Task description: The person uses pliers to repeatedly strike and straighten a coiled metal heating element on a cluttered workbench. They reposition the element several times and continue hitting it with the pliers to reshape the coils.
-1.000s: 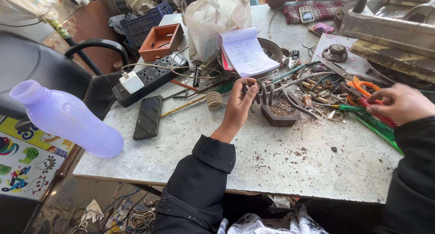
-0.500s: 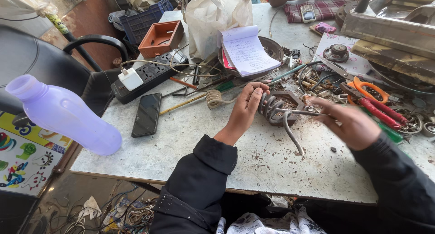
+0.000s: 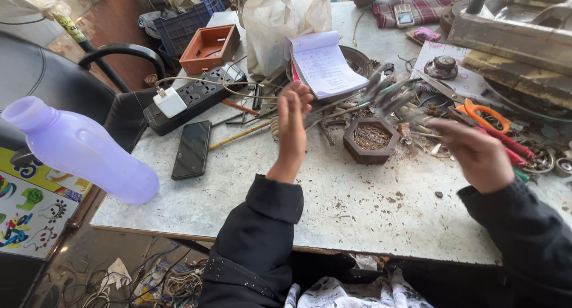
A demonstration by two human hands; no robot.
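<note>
1. Pale stone bench [image 3: 333,212], dirty with rust crumbs; cluttered workshop, black chair at left.
2. Left to right: purple bottle [image 3: 77,150] off the bench edge, black phone [image 3: 192,148], power strip [image 3: 193,96], orange box [image 3: 210,47], notebook [image 3: 326,64], hexagonal tray [image 3: 370,141], orange-handled scissors [image 3: 485,114].
3. Left hand [image 3: 293,120] raised above the bench, fingers upright; grip empty or not, cannot tell.
4. Right hand [image 3: 473,150] grips blurred metal rods [image 3: 387,96], held over the tray, long axis slanting up-left toward the notebook.
</note>
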